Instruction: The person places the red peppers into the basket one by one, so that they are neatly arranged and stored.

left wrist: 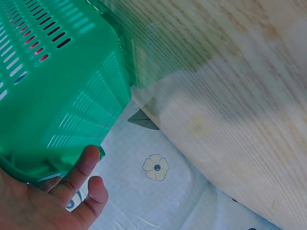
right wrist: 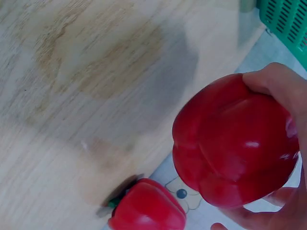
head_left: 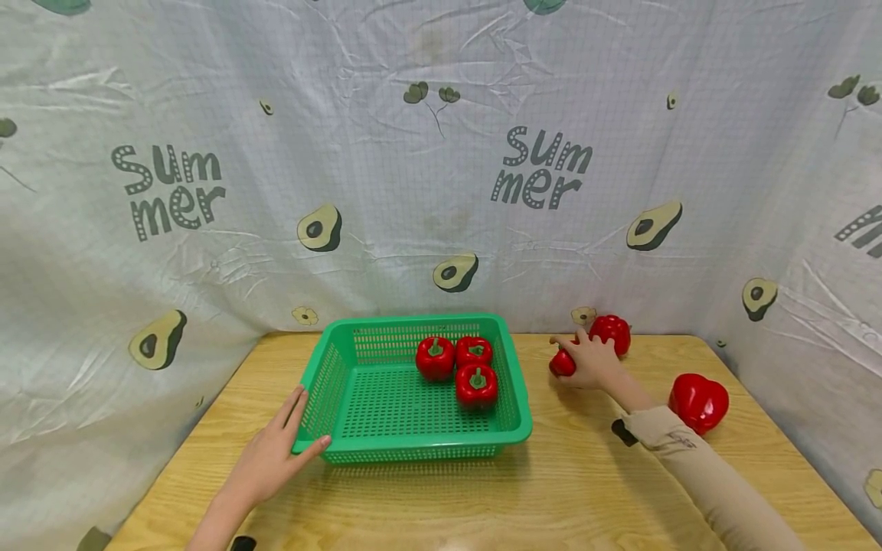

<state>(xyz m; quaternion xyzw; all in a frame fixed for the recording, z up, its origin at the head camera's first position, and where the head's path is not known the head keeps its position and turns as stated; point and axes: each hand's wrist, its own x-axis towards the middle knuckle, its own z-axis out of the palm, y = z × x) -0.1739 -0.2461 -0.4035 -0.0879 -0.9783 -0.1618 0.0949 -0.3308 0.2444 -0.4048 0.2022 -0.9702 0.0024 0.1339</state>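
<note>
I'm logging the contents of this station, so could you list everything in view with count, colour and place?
Cloth: sheet count unclear, whitish with printed avocados, behind and beside the table
Table: one, light wood, beneath the basket
Basket: one, green, left of centre
Basket peppers: three, red, towards the basket's right side
Held pepper: one, red, right of the basket
Back pepper: one, red, just beyond the held one
Side pepper: one, red, farthest right
Black pieces: two, black, one near each wrist
Sleeve: one, beige, right arm
Hands: two; left at the basket's near left corner, right on the held pepper
</note>
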